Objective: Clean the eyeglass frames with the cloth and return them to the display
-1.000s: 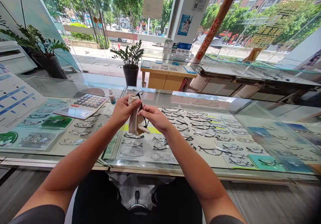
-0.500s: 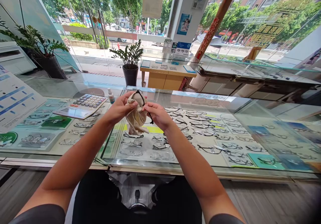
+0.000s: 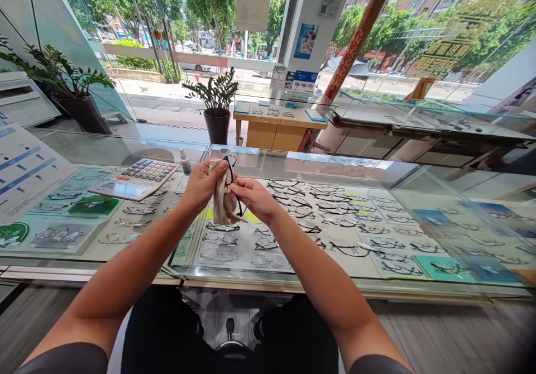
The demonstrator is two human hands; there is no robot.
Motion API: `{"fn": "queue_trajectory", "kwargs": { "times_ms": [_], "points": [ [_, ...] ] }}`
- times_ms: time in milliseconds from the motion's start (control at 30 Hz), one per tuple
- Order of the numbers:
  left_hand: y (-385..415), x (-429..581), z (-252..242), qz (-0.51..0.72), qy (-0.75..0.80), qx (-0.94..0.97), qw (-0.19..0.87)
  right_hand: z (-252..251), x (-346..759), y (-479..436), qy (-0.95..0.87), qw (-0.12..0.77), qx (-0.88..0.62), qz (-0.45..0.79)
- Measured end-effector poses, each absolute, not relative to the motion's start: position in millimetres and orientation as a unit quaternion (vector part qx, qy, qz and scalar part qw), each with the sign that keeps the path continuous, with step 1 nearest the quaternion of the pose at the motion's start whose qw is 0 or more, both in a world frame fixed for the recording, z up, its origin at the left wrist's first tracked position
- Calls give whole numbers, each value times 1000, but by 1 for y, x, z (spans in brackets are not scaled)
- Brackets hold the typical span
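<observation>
Above the glass counter, dark-framed glasses (image 3: 230,172) are held between both hands, one lens above the other. My left hand (image 3: 201,182) is closed on a beige cloth (image 3: 220,198), pinching it against the upper part of the frame. The cloth hangs down beside the lower lens and partly hides the glasses. My right hand (image 3: 254,196) has its fingers closed on the middle of the frame, near the bridge.
Rows of glasses lie inside the glass counter (image 3: 251,282). On its top at the left are a calculator (image 3: 136,178), a small spray bottle (image 3: 185,162) and a printed sheet (image 3: 25,167). Potted plants (image 3: 216,125) stand beyond.
The glasses have turned more edge-on and shifted slightly left. The cloth has bunched narrower beneath my left hand, which has moved a little down; my right hand has moved slightly left.
</observation>
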State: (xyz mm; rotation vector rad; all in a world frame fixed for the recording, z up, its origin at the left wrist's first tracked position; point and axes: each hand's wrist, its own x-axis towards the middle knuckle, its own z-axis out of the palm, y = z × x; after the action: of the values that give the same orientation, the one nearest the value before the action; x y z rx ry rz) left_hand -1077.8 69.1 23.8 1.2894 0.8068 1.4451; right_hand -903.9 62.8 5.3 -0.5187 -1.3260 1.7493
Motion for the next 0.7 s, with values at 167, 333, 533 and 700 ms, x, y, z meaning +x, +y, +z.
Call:
{"fn": "queue_trajectory", "kwargs": {
  "times_ms": [167, 333, 533, 700],
  "points": [
    [75, -1077, 24, 595, 320, 523, 520, 6, -903, 64, -523, 455, -223, 685],
    [85, -1084, 29, 638, 291, 494, 514, 13, -894, 68, -503, 499, -214, 672],
    [92, -1098, 31, 676, 303, 477, 473, 24, -875, 74, -489, 545, -216, 647],
    [87, -1098, 30, 645, 341, 540, 419, 27, -868, 76, -487, 545, -201, 652]
  ]
}}
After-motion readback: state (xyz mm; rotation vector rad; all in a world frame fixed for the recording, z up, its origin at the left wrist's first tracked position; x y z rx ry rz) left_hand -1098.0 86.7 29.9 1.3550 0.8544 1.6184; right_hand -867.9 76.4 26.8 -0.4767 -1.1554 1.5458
